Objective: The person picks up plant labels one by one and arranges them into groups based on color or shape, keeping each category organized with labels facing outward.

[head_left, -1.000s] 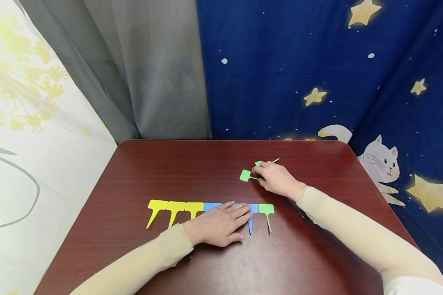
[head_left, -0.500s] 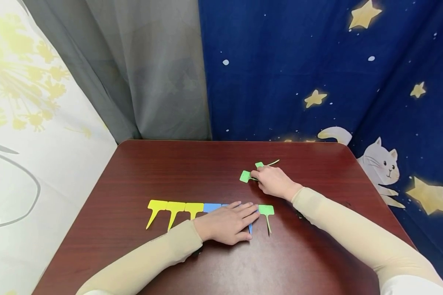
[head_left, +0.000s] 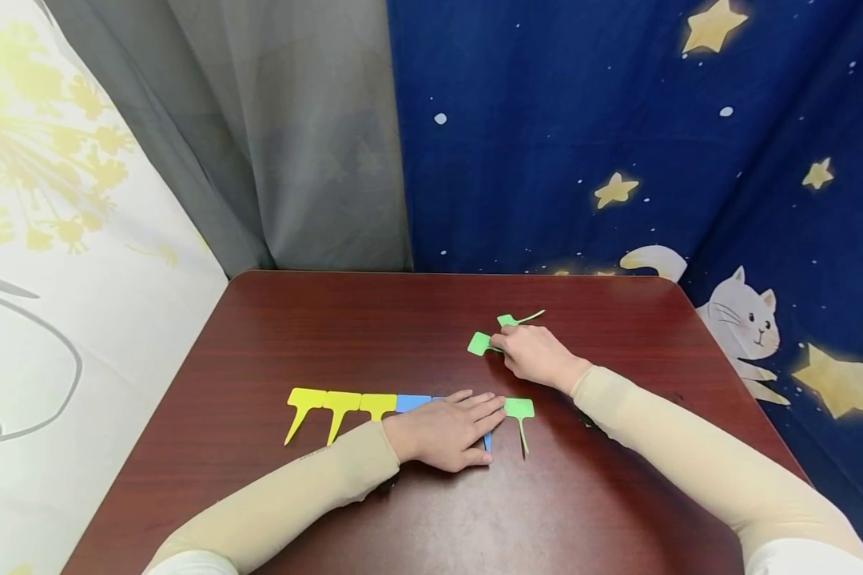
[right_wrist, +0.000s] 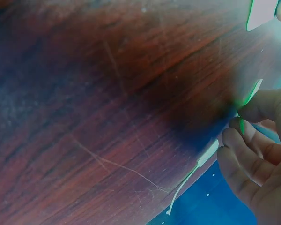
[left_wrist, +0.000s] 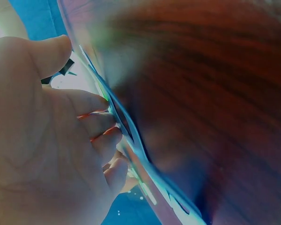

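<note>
In the head view, T-shaped plant labels lie side by side in a row: yellow labels (head_left: 343, 402) at left, blue labels (head_left: 413, 403) in the middle, and a green label (head_left: 520, 408) at the right end. My left hand (head_left: 442, 433) rests flat over the blue ones, fingers straight and hiding much of them, fingertips at the green label's edge. Farther back, my right hand (head_left: 535, 354) pinches the thin stem of a second green label (head_left: 478, 344) between thumb and finger. Just behind that hand lies a third green label (head_left: 507, 320), its stem pointing right.
The dark red wooden table (head_left: 316, 327) has rounded back corners. Beyond its back edge hang a grey curtain (head_left: 316, 160) and a blue curtain (head_left: 518, 160) printed with stars. A white patterned cloth (head_left: 57, 319) hangs along the left side.
My left hand has slid a little to the right along the row. The right hand's fingers have shifted slightly onto the nearer green label's stem, uncovering more of the far green label.
</note>
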`<state>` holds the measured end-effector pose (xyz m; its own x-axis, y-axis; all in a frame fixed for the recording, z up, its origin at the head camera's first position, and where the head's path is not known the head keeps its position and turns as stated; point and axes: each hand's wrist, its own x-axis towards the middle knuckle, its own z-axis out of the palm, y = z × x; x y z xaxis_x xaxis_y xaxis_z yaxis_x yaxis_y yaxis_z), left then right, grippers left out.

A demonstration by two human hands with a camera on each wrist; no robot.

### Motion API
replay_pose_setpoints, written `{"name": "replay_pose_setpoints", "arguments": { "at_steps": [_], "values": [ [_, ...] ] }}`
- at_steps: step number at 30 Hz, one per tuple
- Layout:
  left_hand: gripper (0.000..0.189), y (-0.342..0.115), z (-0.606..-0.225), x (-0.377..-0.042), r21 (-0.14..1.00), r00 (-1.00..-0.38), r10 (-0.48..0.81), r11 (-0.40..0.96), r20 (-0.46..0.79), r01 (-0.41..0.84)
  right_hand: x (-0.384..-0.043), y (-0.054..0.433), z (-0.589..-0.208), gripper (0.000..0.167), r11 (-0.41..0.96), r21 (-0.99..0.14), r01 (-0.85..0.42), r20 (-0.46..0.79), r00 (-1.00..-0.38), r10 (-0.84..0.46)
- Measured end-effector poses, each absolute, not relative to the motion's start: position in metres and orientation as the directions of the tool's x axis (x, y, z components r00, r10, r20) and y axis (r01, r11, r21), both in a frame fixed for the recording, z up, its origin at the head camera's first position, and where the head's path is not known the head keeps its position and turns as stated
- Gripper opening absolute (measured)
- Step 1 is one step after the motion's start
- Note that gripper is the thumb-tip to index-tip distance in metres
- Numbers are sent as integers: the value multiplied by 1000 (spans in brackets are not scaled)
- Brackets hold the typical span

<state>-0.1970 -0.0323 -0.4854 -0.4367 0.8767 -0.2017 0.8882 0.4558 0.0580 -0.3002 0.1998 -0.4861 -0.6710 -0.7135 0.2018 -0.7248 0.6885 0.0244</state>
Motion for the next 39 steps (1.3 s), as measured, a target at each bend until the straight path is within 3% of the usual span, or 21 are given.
{"name": "replay_pose_setpoints", "arguments": {
  "at_steps": [13, 24, 39],
  "values": [
    [73, -30, -484, -197, 37, -443, 870, 461, -216, 887, -295, 208, -481, 6, 648, 69, -759, 303, -603, -738],
    [73, -29, -485, -196, 30, -448, 868, 464, -214, 885, -291, 218, -476, 6, 568, 98, -817, 395, -492, -776],
    [74, -29, -485, -195, 32, -448, 868, 464, -215, 885, -270, 234, -466, 11, 541, 79, -838, 498, -437, -749]
  ]
}}
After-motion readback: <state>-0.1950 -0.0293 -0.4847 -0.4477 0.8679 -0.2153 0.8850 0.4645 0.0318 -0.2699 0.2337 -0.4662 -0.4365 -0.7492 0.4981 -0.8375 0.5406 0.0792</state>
